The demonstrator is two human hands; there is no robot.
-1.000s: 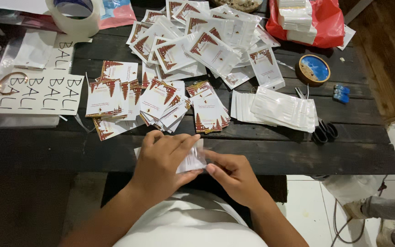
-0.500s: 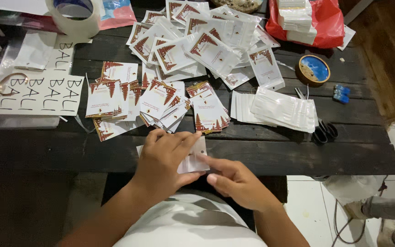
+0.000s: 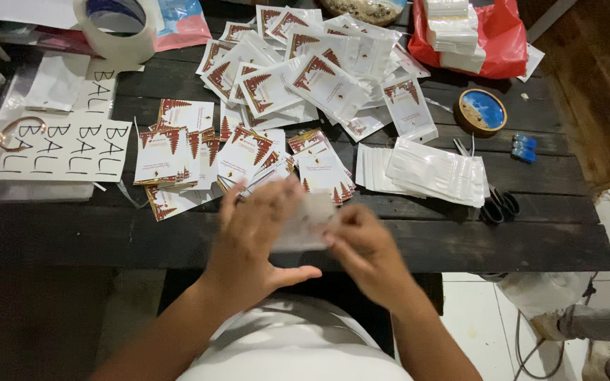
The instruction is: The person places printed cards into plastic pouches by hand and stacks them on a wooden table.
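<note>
Holding one small clear pouch point(image 3: 303, 224) pinched between left hand point(image 3: 257, 233) and right hand point(image 3: 366, 248), the person has bagged cards point(image 3: 319, 74) piled beyond, loose cards point(image 3: 178, 152) and empty pouches point(image 3: 435, 171) remaining.

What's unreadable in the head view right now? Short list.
- Small clear pouch: motion-blurred; contents and seal state unclear.
- Left hand and right hand: fingers smeared, exact grip unclear.
- Scissors: blades hidden under the stack of white pouches.
- Tape roll: top cut off by the frame edge.
- Red bag: cut off at the top edge.
</note>
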